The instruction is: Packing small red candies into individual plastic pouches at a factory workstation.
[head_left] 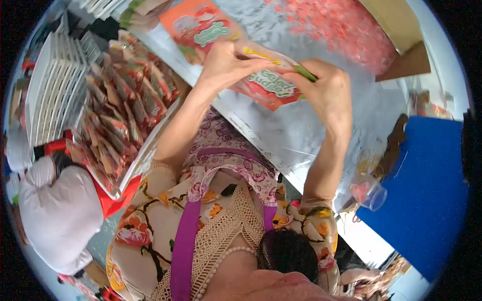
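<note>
While both hands grasp one edge of a red printed pouch (268, 89) at the upper centre of the frame, a similar pouch (203, 27) lies just beyond the left one.

The left hand (221, 66) pinches the held pouch toward its left end, and the right hand (325, 84) pinches its right end, thumbs toward the camera; whether its mouth is parted, I cannot tell. Uneven pulling by the thumbs could crease or tear the edge, and a slackened pinch could drop it onto the surface (371, 123). A wide outward swing of the right forearm might knock the clear cup (372, 194) at lower right, while a careless reach could scatter the loose red pieces (336, 30) at upper right.
</note>
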### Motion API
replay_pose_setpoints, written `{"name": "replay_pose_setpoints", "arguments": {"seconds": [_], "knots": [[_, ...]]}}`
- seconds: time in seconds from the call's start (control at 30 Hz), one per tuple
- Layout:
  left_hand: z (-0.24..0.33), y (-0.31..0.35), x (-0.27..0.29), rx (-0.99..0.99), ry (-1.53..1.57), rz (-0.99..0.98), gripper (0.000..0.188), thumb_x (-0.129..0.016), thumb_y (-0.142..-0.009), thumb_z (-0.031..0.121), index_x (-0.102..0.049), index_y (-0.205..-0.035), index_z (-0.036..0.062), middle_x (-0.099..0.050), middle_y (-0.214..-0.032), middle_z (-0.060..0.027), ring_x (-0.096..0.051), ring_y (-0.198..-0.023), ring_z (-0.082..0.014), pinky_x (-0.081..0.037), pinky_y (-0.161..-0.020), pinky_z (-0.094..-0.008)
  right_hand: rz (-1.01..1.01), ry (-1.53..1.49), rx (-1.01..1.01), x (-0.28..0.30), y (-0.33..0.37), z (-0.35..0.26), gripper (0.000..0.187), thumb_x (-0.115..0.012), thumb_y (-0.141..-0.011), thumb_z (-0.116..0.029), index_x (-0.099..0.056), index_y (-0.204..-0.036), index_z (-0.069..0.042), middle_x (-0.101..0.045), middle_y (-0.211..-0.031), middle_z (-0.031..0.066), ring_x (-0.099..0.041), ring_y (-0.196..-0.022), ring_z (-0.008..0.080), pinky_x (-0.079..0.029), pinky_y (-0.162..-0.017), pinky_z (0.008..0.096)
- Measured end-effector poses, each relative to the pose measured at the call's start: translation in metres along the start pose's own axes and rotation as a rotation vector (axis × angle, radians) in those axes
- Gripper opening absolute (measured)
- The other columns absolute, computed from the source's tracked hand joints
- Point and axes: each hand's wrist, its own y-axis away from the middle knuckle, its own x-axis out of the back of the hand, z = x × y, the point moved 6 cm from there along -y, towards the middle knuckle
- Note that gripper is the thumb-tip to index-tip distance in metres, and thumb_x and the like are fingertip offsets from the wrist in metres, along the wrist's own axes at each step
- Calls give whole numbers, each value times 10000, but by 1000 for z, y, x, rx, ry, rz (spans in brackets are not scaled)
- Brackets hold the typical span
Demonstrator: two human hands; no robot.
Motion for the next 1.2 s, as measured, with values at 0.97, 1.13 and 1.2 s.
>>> {"name": "replay_pose_setpoints", "arguments": {"seconds": [0.97, 1.13, 1.2], "knots": [[-2, 63, 65, -101, 17, 94, 261, -684, -872, 276, -698, -783, 32, -525, -556, -20, -416, -514, -69, -331, -473, -269, -121, -16, 225, -43, 1, -58, 156, -731, -760, -36, -621, -841, 40, -493, -665, 104, -429, -581, 157, -385, -550, 289], [-21, 89, 115, 368, 52, -124, 262, -623, -887, 206, -670, -1095, 55, -658, -867, -91, -580, -724, -96, -488, -665, -267, -114, -20, 253, -51, 1, -70, 128, -717, -783, -24, -646, -867, 42, -523, -655, 77, -468, -567, 112, -418, -522, 271], [-62, 95, 170, 341, -459, -202, 287, -627, -839, 141, -643, -1109, 45, -670, -991, -109, -635, -901, -193, -503, -837, -359, -97, -114, 110, -51, 1, -47, 99, -694, -819, -24, -667, -885, 44, -563, -677, 31, -544, -603, 76, -479, -516, 235]]}}
